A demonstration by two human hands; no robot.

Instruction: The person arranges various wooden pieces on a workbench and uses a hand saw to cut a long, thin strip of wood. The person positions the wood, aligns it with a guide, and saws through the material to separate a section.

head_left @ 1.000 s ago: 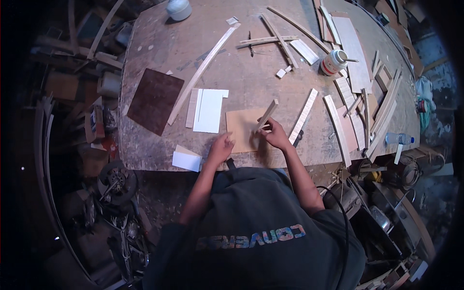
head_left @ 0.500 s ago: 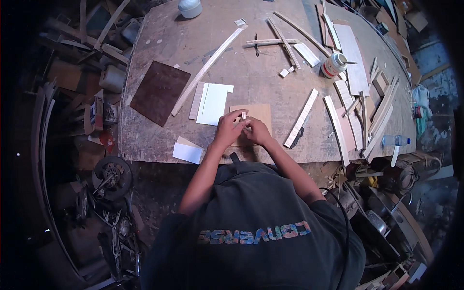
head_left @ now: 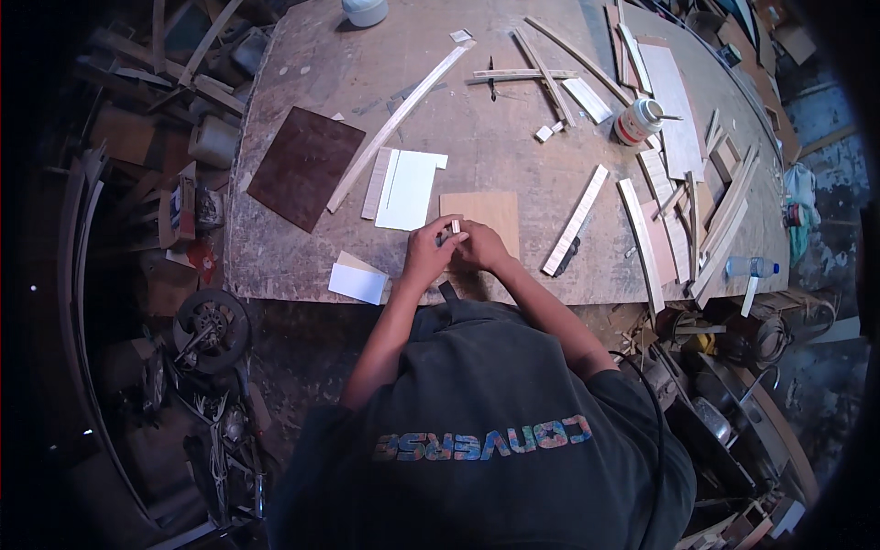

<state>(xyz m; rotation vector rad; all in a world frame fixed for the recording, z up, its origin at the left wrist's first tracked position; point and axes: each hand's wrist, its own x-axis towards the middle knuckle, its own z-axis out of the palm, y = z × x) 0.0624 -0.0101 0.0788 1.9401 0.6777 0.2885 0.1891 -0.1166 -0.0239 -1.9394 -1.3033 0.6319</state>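
My left hand [head_left: 429, 253] and my right hand [head_left: 482, 247] meet near the front edge of the workbench. Between their fingertips is a small pale wooden block [head_left: 456, 225], pinched from both sides. Right behind the hands lies a square tan board [head_left: 486, 205], its near part hidden by them. To the left is a white rectangular sheet [head_left: 409, 190] with a notched corner, beside a narrow wood strip [head_left: 377, 186]. A smaller white piece [head_left: 356, 283] rests at the front edge, left of my left forearm. Right of my hands lies a pale wood strip [head_left: 577, 220].
A dark brown square panel [head_left: 305, 170] and a long lath [head_left: 403, 119] occupy the left of the workbench [head_left: 513, 275]. An open white jar [head_left: 637, 122] with a stick in it stands at right, among several wood strips. A plastic bottle [head_left: 750, 267] lies by the right edge.
Both hands have shifted slightly left, still together around the small wooden block. The fingers of my right hand sit a little differently. Bench items appear slightly displaced as the view moved.
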